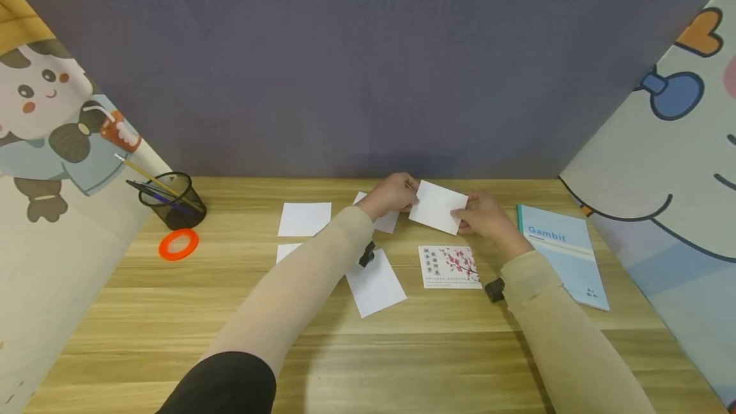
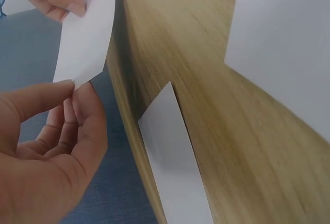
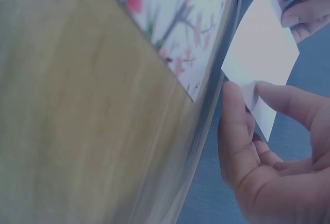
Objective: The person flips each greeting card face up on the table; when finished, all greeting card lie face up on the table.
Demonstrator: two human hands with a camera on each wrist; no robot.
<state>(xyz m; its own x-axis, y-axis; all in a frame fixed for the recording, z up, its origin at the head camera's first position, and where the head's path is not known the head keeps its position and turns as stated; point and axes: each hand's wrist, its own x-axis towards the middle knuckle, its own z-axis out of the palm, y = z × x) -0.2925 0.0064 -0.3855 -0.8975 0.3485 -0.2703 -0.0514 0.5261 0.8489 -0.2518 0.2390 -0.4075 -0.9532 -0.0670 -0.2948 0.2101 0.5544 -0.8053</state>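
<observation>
Both hands hold one white card (image 1: 439, 207) near the back of the wooden table, its blank face showing in the head view. My left hand (image 1: 395, 194) pinches the card's left edge between thumb and forefinger, as the left wrist view shows up close. At the opposite edge my right hand (image 3: 278, 147) grips it, thumb on the blank face and fingers behind. A card printed with red blossoms and dark characters (image 1: 450, 267) lies on the table just below. Beneath the left forearm are several blank white cards, including one tilted card (image 1: 376, 282) and one partly hidden by the left hand (image 1: 386, 221).
Farther left lies another blank card (image 1: 305, 219). A black mesh pen holder (image 1: 183, 208) with pencil and pens stands at the left, an orange tape roll (image 1: 178, 245) before it. A light blue Gambit notebook (image 1: 560, 254) lies right. A grey panel (image 1: 368, 69) closes off the back.
</observation>
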